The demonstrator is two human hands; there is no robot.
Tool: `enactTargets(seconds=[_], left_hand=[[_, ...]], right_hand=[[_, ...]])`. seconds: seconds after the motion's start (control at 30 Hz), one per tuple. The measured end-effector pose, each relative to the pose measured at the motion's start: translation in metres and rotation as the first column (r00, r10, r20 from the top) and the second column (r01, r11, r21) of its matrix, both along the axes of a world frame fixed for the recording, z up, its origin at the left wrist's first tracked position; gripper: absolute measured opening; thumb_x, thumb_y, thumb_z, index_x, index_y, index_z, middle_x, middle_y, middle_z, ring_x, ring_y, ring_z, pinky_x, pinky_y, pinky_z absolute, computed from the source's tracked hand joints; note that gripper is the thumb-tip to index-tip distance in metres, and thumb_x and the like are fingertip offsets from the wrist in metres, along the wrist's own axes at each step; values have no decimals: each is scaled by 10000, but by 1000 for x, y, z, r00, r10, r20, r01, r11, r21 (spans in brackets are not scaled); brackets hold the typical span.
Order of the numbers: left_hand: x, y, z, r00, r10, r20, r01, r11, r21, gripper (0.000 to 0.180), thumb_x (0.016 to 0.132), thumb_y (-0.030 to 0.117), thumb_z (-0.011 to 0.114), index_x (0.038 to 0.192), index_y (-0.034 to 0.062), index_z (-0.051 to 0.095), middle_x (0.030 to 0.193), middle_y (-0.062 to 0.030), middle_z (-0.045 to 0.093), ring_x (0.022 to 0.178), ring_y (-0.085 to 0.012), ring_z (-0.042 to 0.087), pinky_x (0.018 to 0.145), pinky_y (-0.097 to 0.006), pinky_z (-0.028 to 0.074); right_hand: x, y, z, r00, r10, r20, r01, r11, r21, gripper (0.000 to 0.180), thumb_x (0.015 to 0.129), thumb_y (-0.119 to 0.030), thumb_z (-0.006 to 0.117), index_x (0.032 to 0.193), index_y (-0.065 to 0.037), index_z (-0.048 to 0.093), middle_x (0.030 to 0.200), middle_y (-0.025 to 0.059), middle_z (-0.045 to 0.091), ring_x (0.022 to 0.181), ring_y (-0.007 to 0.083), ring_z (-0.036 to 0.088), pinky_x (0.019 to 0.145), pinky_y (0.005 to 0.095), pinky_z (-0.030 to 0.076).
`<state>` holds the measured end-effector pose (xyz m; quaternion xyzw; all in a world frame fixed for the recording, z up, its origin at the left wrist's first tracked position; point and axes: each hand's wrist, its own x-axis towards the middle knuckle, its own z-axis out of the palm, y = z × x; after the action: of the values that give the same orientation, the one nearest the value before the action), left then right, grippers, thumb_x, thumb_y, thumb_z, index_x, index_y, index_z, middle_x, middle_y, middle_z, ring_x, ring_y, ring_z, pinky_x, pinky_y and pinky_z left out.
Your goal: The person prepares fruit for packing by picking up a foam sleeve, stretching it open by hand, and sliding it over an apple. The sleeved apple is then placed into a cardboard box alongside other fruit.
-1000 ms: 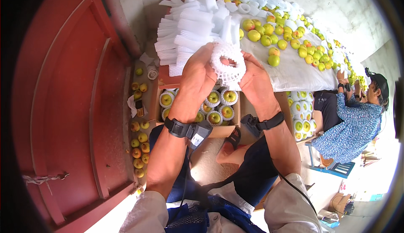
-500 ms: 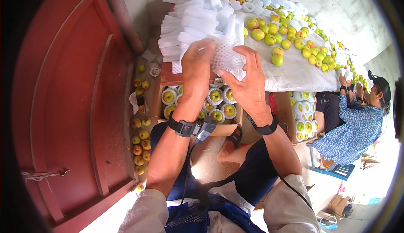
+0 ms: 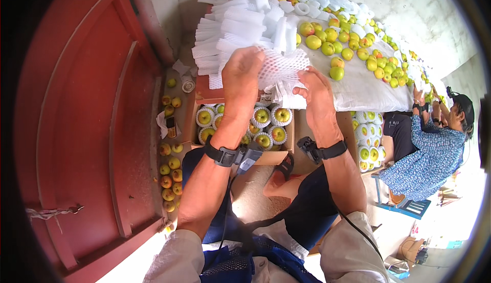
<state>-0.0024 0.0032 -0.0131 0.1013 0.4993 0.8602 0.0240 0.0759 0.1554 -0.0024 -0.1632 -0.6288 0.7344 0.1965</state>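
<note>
A white foam net sleeve (image 3: 282, 67) is stretched sideways between my hands, above the front edge of the table. My left hand (image 3: 242, 76) grips its left end with closed fingers. At the sleeve's right end, the curled fingers of my right hand (image 3: 318, 91) hold its edge. Behind my left hand rises a big pile of flat white foam net sleeves (image 3: 240, 25). Below my hands stands an open cardboard box (image 3: 276, 157) with apples (image 3: 262, 116) in foam sleeves. My forearms hide part of the box.
Loose yellow-green apples (image 3: 327, 48) and foam rings cover the table's far side. More apples (image 3: 166, 182) lie on the floor beside a red door (image 3: 76, 119). To the right, a person in a blue patterned top (image 3: 434, 147) works beside another box of wrapped apples (image 3: 364, 142).
My right hand has moved a little right and down, turning inward. The foam net sleeve is drawn out wider between my hands. The wrapped apples in the box below look unchanged.
</note>
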Motion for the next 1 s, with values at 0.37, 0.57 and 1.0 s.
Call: enactTargets(seconds=[0.37,0.57,1.0], left_hand=[[3,-2,4,970,-153,-188,101,960,-261,187,961,120,671,1096,-10,673,948,-51,712,877,-91,617,813,-265,505],[4,6,9,971,31,-237,-64,989,-132,351,953,204,705,1200,-32,627,1081,-78,686,996,-128,607,886,-289,490],[-2,5,-5,952,-287,107,290,957,-15,279,948,215,736,1151,29,692,1031,-9,698,870,-85,604,798,-250,488]], right_hand=[[6,-3,16,993,89,-76,22,494,869,537,850,-209,745,1320,-25,561,1275,194,589,1196,342,583,997,405,481],[3,18,3,998,-14,59,-25,793,609,390,873,-203,733,1184,14,645,1030,129,706,942,238,658,859,350,512],[5,6,11,972,229,50,-235,944,232,337,912,-213,715,1149,13,636,999,48,671,854,116,593,753,277,482]])
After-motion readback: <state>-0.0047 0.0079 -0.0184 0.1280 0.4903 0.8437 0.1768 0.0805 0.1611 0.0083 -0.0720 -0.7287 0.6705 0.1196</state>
